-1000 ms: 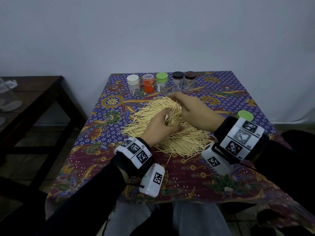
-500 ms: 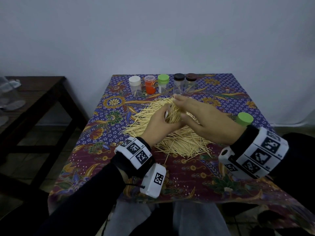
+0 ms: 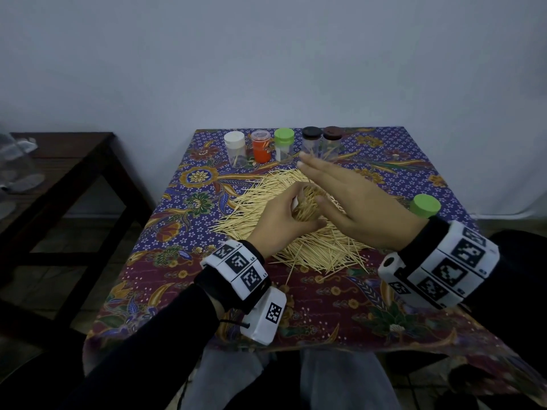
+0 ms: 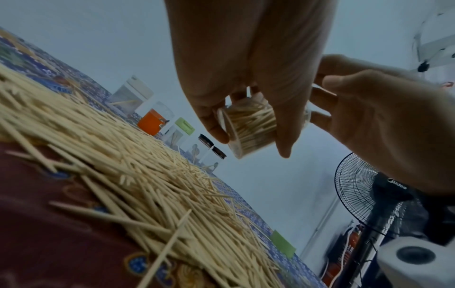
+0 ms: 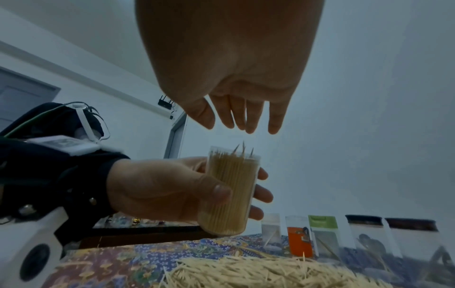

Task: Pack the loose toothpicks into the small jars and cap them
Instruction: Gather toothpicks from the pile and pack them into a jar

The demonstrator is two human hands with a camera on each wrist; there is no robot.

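Observation:
My left hand (image 3: 281, 214) grips a clear small jar (image 5: 231, 191) packed full of toothpicks, held upright above the pile of loose toothpicks (image 3: 296, 229); a few tips stick out of its open mouth. The same jar (image 4: 248, 126) shows in the left wrist view between my fingers. My right hand (image 3: 352, 199) hovers flat just above and right of the jar, fingers straight, holding nothing. A loose green cap (image 3: 424, 205) stands on the cloth by my right wrist. Five capped jars (image 3: 282, 145) line the table's far edge.
The table wears a patterned batik cloth (image 3: 325, 303). A dark wooden side table (image 3: 59, 161) stands to the left. A black standing fan (image 4: 364, 196) shows in the left wrist view. The wall is close behind the jar row.
My right hand has lifted off the jar's mouth and opened flat, drawing back to the right. The left hand keeps the full jar in the same place.

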